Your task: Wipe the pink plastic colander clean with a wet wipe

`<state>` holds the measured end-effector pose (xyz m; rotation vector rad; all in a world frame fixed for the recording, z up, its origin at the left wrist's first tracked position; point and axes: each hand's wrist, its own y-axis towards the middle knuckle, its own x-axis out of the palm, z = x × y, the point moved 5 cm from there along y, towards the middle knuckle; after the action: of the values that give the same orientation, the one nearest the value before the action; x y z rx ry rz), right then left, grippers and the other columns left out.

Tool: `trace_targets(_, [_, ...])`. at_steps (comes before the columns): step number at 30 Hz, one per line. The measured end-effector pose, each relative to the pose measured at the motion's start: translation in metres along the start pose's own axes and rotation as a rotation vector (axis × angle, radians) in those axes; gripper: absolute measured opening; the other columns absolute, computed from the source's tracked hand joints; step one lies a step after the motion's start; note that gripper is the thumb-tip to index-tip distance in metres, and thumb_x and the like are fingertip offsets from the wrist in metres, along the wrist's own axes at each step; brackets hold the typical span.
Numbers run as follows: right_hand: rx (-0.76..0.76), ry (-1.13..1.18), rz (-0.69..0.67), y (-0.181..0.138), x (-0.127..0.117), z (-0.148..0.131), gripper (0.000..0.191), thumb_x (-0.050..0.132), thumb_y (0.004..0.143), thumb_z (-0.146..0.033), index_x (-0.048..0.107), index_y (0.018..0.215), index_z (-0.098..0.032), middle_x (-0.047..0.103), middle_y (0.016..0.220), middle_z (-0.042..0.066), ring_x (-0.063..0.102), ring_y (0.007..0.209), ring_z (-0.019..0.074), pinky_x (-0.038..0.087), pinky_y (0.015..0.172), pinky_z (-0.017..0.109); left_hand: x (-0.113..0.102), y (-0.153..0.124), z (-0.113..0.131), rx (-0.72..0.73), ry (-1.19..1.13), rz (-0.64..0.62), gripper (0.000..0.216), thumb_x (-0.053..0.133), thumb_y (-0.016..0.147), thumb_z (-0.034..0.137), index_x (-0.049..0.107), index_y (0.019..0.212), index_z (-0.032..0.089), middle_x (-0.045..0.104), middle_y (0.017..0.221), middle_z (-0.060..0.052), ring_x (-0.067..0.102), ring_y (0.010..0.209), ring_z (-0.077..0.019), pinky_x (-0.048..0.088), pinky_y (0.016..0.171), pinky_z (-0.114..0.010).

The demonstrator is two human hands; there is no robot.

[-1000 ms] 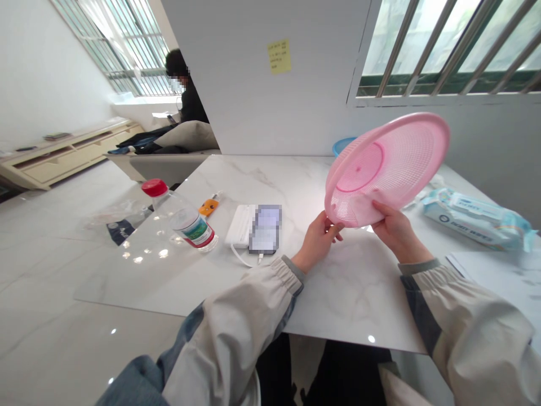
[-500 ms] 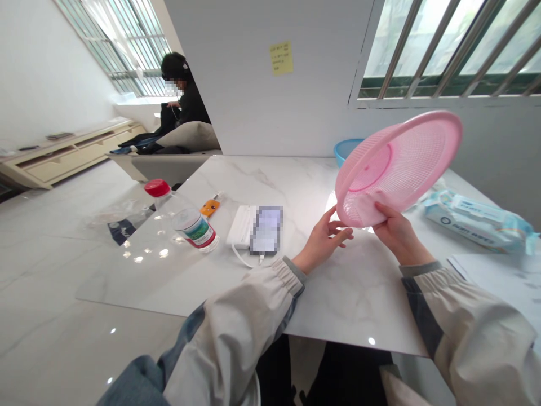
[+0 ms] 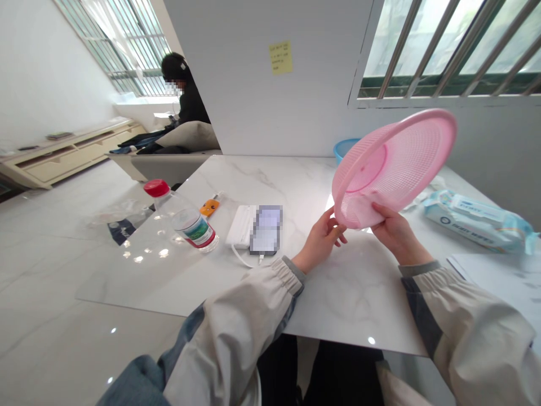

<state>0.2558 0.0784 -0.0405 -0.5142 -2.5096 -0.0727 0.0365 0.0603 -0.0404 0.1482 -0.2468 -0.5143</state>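
Observation:
A pink mesh plastic colander (image 3: 406, 163) is held up above the right part of the table, tilted on its side with its open mouth towards the right and me. My right hand (image 3: 395, 234) is closed on its lower rim, thumb on the inner side and the other fingers hidden behind. At the lower left of the rim is my left hand (image 3: 321, 239), its thumb and forefinger closed against the edge, the remaining fingers curled below. Behind the colander, partly covered by it, stands a blue basket (image 3: 345, 149) against the wall.
On the marble-patterned table (image 3: 270, 175) are a phone (image 3: 266, 230) cabled to a white power bank (image 3: 240, 225), an orange item (image 3: 209, 207) and a red-capped bottle (image 3: 186, 220). A wipes pack (image 3: 473, 220) and papers (image 3: 502, 282) lie right. A person (image 3: 192, 96) sits beyond.
The colander has shifted slightly left and turned a little. My left hand's fingers, spread beside the rim before, have drawn in and closed on it. My right hand keeps its hold.

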Motion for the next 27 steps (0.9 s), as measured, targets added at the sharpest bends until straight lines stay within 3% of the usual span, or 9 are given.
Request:
trace_targets(4, [0.0, 0.002, 0.027, 0.005, -0.006, 0.003, 0.038, 0.084, 0.082, -0.005, 0.084, 0.112, -0.029, 0.087, 0.136, 0.0, 0.069, 0.155, 0.0257, 0.056, 0.133, 0.043, -0.008, -0.001, 0.01, 0.106, -0.031, 0.115, 0.089, 0.082, 0.094, 0.08, 0.061, 0.153, 0.017, 0.061, 0.084, 0.005, 0.059, 0.061, -0.0097, 0.051, 0.06, -0.027])
trace_targets(8, [0.002, 0.006, 0.026, 0.007, -0.009, 0.004, 0.038, 0.084, 0.082, -0.005, 0.084, 0.111, -0.029, 0.087, 0.134, 0.0, 0.07, 0.154, 0.0257, 0.056, 0.133, 0.042, -0.011, -0.003, 0.013, 0.114, -0.064, 0.161, 0.096, 0.082, 0.091, 0.086, 0.06, 0.155, 0.018, 0.061, 0.084, 0.005, 0.058, 0.061, -0.0099, 0.051, 0.059, -0.027])
trace_targets(14, [-0.026, 0.008, -0.007, 0.004, -0.005, 0.001, 0.037, 0.085, 0.084, -0.009, 0.084, 0.115, -0.03, 0.086, 0.139, 0.001, 0.067, 0.157, 0.0253, 0.054, 0.134, 0.041, 0.001, -0.007, 0.006, -0.048, -0.094, 0.013, 0.1, 0.09, 0.095, 0.065, 0.044, 0.175, 0.028, 0.079, 0.118, -0.007, 0.079, 0.084, -0.0176, 0.061, 0.068, -0.028])
trace_targets(17, [-0.021, -0.005, -0.016, 0.002, -0.003, 0.002, 0.036, 0.085, 0.085, -0.012, 0.083, 0.116, -0.03, 0.085, 0.14, 0.002, 0.066, 0.158, 0.026, 0.053, 0.135, 0.044, 0.008, -0.009, 0.003, -0.1, -0.077, -0.094, 0.096, 0.09, 0.098, 0.055, 0.04, 0.177, 0.032, 0.079, 0.138, -0.013, 0.084, 0.095, -0.0205, 0.064, 0.073, -0.028])
trace_targets(27, [-0.004, -0.006, 0.005, 0.0, 0.0, 0.001, 0.036, 0.081, 0.085, -0.01, 0.085, 0.115, -0.029, 0.087, 0.136, 0.0, 0.067, 0.157, 0.0247, 0.052, 0.136, 0.042, 0.008, -0.006, 0.0, -0.086, -0.018, -0.108, 0.087, 0.08, 0.105, 0.05, 0.038, 0.177, 0.026, 0.078, 0.131, -0.011, 0.084, 0.091, -0.0189, 0.06, 0.068, -0.026])
